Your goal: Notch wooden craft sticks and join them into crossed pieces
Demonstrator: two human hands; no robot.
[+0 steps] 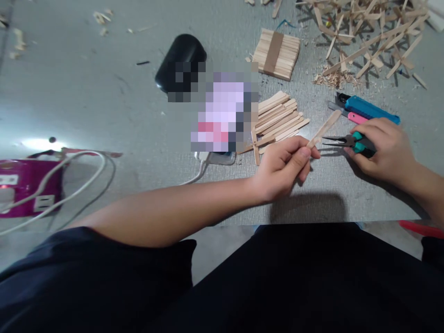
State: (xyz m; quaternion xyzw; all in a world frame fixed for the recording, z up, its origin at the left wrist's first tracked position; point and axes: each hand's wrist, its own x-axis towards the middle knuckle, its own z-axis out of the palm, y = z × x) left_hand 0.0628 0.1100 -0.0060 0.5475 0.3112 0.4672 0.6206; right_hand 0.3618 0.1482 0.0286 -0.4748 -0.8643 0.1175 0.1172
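My left hand (284, 169) pinches the lower end of a flat wooden ice-cream stick (326, 127), which slants up and to the right above the grey floor. My right hand (379, 148) is closed round the teal handles of small needle-nose pliers (342, 141); their thin jaws point left, close to the stick's held end. A loose pile of the same wooden sticks (279, 121) lies just beyond my left hand.
A banded bundle of sticks (277, 53) lies farther back, with a heap of glued stick crosses (374, 37) and wood shavings at top right. A blue utility knife (371, 109), a black object (180, 62), a white cable (69, 180) and a magenta box (21, 182) lie around.
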